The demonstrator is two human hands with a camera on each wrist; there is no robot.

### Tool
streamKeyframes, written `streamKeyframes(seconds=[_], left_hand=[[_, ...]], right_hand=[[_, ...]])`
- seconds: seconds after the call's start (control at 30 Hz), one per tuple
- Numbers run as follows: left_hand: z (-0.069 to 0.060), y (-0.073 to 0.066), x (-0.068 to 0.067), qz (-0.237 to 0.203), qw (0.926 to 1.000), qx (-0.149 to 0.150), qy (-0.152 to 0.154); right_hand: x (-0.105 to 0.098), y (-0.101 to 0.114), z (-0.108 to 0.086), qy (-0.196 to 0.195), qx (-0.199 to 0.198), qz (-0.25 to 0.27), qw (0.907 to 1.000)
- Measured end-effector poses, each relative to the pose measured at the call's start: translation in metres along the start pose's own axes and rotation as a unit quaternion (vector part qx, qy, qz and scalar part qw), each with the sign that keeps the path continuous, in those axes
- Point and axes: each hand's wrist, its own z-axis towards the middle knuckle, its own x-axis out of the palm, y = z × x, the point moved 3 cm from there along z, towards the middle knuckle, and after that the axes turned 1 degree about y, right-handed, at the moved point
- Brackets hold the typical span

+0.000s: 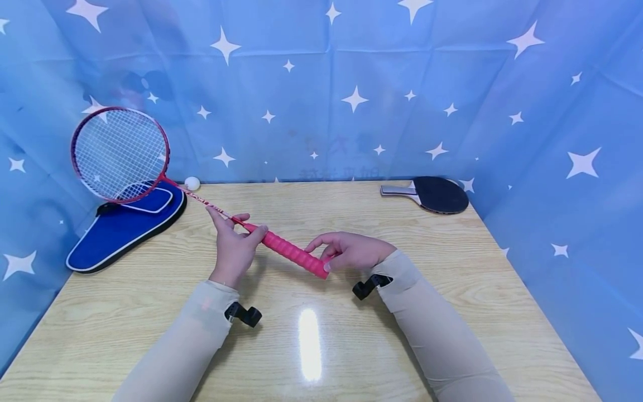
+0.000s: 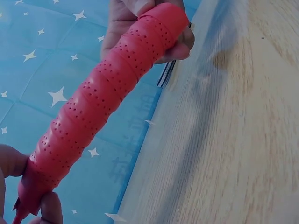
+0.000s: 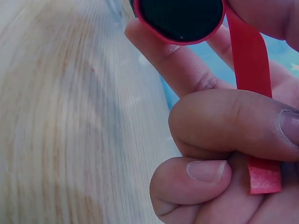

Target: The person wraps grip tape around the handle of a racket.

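Observation:
A red badminton racket [image 1: 200, 197] is held slantwise above the table, its strung head up at the left. My left hand [image 1: 235, 252] pinches it where the shaft meets the handle. Ridged, perforated red overgrip tape [image 2: 96, 95] is wrapped around the handle. At the butt end my right hand [image 1: 358, 251] holds the handle between thumb and fingers. In the right wrist view, a loose strip of the red tape [image 3: 252, 65] hangs from the butt and passes behind that hand's curled fingers. The dark round butt cap [image 3: 182, 18] shows inside the red rim.
A blue paddle case [image 1: 125, 229] lies at the left, below the racket head. Beside it, at the table's back edge, sits a white ball [image 1: 192, 183]. A black table tennis paddle [image 1: 441, 195] lies at the back right. Blue star-patterned curtains [image 1: 311, 95] surround the wooden table [image 1: 372, 346].

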Motion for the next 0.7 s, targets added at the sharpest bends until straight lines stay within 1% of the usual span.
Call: streamKeyframes(seconds=[0.23,0.33,0.5,0.7], left_hand=[[-0.0005,-0.0001,0.0005,-0.013,0.9998,-0.009,0.009],[-0.0013,-0.0011,0.0009,-0.021,0.9997,-0.001,0.009],[-0.0015,-0.0023,0.0027,-0.030,0.9994,0.015,0.008],[-0.0016,-0.0014,0.0037,-0.025,0.9995,0.018,0.003]], right_hand=[[0.0001,0.0008,-0.0003,0.000,-0.002,0.007,1.0000],[0.0008,0.0021,-0.0008,0.003,0.000,0.009,1.0000],[0.0018,0.0044,-0.0012,-0.006,-0.001,0.001,1.0000],[0.0027,0.0052,-0.0004,-0.010,-0.003,-0.008,0.9999]])
